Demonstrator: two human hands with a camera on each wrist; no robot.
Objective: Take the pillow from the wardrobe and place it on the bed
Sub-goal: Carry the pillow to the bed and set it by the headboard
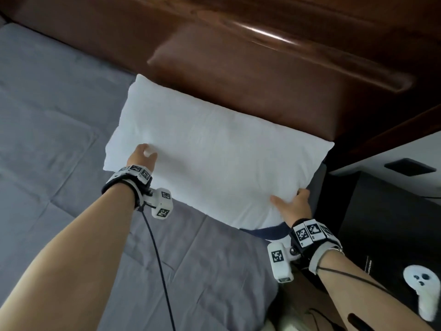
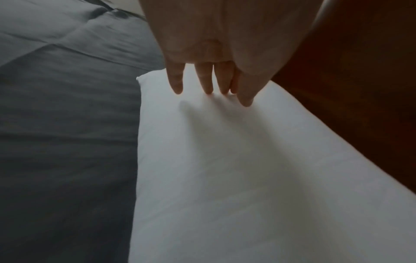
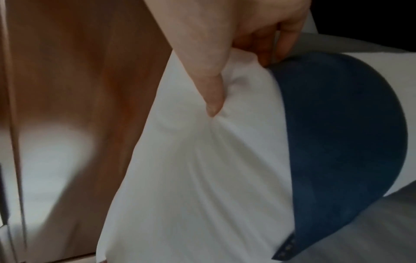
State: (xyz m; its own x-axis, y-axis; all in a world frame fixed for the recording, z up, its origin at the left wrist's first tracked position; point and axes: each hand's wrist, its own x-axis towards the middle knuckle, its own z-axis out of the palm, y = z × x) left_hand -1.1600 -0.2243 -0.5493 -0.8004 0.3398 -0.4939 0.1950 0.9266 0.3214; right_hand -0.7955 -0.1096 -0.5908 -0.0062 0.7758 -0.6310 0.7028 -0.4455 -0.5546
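Observation:
The white pillow [image 1: 214, 158] lies on the grey-sheeted bed [image 1: 59, 115], its long side against the brown headboard [image 1: 238, 80]. My left hand [image 1: 143, 155] rests on the pillow's near left part. In the left wrist view its fingers [image 2: 176, 83] are straight, with their tips touching the pillow [image 2: 247, 169]. My right hand [image 1: 292, 204] grips the pillow's near right corner. In the right wrist view the thumb [image 3: 213, 99] presses into the bunched fabric of the pillow [image 3: 191, 178] and the other fingers curl round its edge.
A dark blue band [image 1: 265, 231] [image 3: 337, 133] lies under the pillow's near right corner at the bed's edge. Right of the bed stands a dark nightstand [image 1: 393, 223] with a white controller [image 1: 420, 290] on it. Grey sheet [image 2: 67, 142] stretches to the left.

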